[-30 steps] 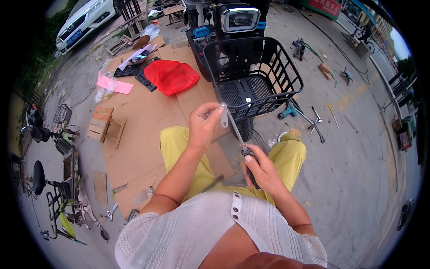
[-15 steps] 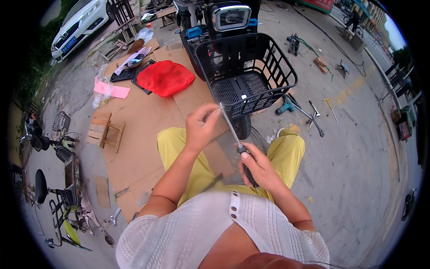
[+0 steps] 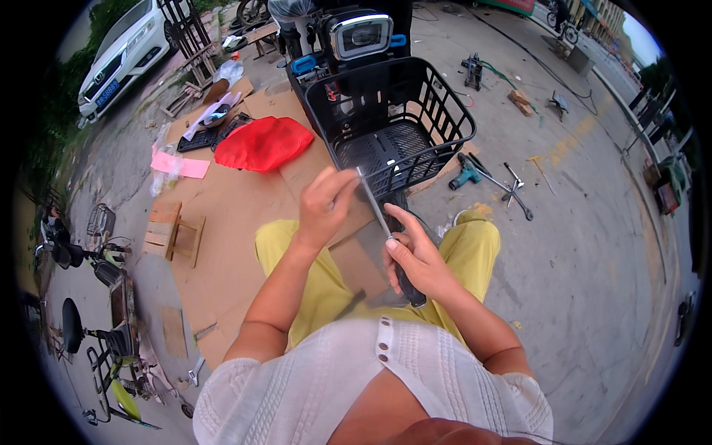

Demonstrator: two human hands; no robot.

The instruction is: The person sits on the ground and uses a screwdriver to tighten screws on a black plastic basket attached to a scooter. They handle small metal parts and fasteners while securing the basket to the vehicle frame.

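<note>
My right hand (image 3: 419, 265) is wrapped round the black handle of a long screwdriver (image 3: 376, 208), its forefinger stretched out alongside the metal shaft. The shaft points up and away, toward the near side of a black basket (image 3: 378, 148) on the front of a two-wheeler. At the screwdriver's tip, my left hand (image 3: 324, 205) is closed in a pinch. Whatever sits between those fingertips is too small and blurred to name. Both hands are held above my lap, just short of the basket.
Flattened cardboard (image 3: 222, 245) lies to the left, with a red cover (image 3: 263, 144) and a small wooden stool (image 3: 172, 231) on it. Right of the basket are a teal power drill (image 3: 465, 172) and a cross wrench (image 3: 513, 191). A scooter (image 3: 111, 326) stands far left, a white car (image 3: 122, 59) behind.
My right forefinger has straightened away from the handle, along the shaft. The left hand stays pinched at the tip. The whole view has shifted slightly.
</note>
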